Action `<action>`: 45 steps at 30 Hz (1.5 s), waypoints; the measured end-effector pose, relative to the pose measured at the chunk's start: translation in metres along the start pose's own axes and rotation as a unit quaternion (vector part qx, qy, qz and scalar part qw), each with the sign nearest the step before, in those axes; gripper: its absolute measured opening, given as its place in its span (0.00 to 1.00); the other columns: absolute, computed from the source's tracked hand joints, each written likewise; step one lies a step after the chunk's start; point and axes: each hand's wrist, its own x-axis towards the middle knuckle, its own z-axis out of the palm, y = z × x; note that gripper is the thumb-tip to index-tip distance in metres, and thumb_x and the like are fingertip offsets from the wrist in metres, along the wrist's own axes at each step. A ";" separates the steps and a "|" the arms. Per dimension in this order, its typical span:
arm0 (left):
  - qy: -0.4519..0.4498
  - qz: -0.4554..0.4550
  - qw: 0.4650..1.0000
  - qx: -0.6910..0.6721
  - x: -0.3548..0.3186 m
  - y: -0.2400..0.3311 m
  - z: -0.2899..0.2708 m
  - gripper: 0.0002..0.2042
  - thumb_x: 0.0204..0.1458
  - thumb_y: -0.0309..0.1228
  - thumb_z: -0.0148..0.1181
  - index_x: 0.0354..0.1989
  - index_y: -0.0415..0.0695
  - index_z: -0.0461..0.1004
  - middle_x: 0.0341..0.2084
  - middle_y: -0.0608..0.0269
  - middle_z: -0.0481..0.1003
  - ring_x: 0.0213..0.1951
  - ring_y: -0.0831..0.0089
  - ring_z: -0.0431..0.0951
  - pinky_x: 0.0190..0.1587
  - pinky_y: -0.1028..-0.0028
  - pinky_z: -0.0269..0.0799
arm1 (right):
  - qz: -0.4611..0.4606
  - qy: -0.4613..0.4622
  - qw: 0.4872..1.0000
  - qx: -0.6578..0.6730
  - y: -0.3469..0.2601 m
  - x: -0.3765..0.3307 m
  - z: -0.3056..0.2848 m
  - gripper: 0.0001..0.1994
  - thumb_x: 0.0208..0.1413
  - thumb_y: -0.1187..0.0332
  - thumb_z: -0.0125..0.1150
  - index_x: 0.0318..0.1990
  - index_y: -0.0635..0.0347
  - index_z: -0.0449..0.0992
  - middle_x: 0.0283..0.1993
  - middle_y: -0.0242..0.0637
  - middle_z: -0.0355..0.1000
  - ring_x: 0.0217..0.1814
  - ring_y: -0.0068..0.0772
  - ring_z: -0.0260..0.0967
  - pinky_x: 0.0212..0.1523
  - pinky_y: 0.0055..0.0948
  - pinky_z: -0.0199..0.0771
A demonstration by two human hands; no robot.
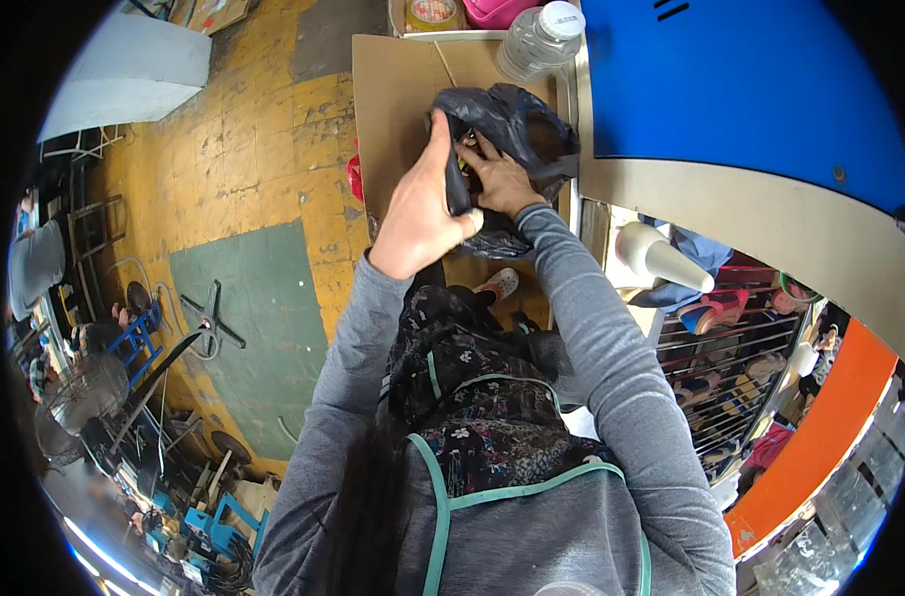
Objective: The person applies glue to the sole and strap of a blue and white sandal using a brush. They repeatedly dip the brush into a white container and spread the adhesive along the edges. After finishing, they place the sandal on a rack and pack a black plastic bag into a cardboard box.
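Note:
A black plastic bag point(512, 109) lies crumpled on a brown cardboard sheet point(393, 79), its mouth held apart. My left hand point(422, 214) grips the bag's near left rim, with some fingers hidden by the plastic. Inside the mouth is my right hand point(504, 181), its fingers stretched out and apart. Its fingertips touch small yellow and red things point(467, 149) in the bag, too small to name. Just beyond the bag stands a clear plastic bottle point(537, 45) with a white cap.
A roll of tape point(434, 12) and a pink container point(497, 10) sit past the cardboard. To the right are a blue panel point(730, 89), a white thread cone point(661, 256) and a wire rack point(730, 368) with shoe parts. A pedestal fan point(85, 387) stands at left.

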 end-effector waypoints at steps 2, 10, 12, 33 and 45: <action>0.010 -0.010 0.999 -0.029 0.007 0.000 -0.002 0.52 0.34 0.23 0.64 0.70 0.40 0.38 0.39 0.58 0.71 0.23 0.78 0.62 0.28 0.77 0.65 | -0.020 0.026 0.987 -0.159 0.004 -0.002 0.007 0.33 0.41 0.68 0.66 0.59 0.45 0.66 0.70 0.47 0.47 0.63 0.56 0.59 0.61 0.41 0.64; -0.022 -0.014 0.999 0.030 0.005 0.000 -0.014 0.51 0.34 0.23 0.64 0.69 0.38 0.39 0.54 0.45 0.65 0.42 0.65 0.66 0.45 0.74 0.64 | -0.045 0.129 0.989 0.065 0.043 -0.023 0.004 0.17 0.48 0.68 0.60 0.48 0.55 0.73 0.52 0.48 0.68 0.52 0.53 0.69 0.54 0.40 0.68; -0.042 -0.012 0.999 0.008 0.001 0.000 -0.018 0.51 0.34 0.24 0.63 0.68 0.35 0.38 0.62 0.36 0.56 0.63 0.48 0.59 0.62 0.67 0.58 | 0.020 0.145 0.970 0.195 0.047 -0.015 -0.003 0.15 0.49 0.68 0.58 0.47 0.56 0.74 0.49 0.48 0.70 0.51 0.52 0.70 0.53 0.40 0.69; -0.067 -0.036 0.997 -0.003 -0.015 -0.010 -0.011 0.51 0.34 0.17 0.64 0.69 0.34 0.38 0.63 0.50 0.58 0.42 0.76 0.69 0.39 0.79 0.69 | 0.003 0.209 0.978 0.023 0.032 -0.031 -0.011 0.18 0.45 0.66 0.61 0.47 0.57 0.75 0.45 0.50 0.72 0.49 0.53 0.69 0.53 0.37 0.68; -0.074 -0.005 0.996 -0.050 -0.003 -0.009 0.000 0.53 0.34 0.15 0.62 0.71 0.41 0.35 0.58 0.58 0.63 0.40 0.77 0.69 0.40 0.81 0.69 | 0.065 0.015 0.990 -0.126 0.012 0.000 0.016 0.28 0.48 0.62 0.62 0.60 0.47 0.65 0.53 0.57 0.67 0.50 0.55 0.71 0.51 0.50 0.71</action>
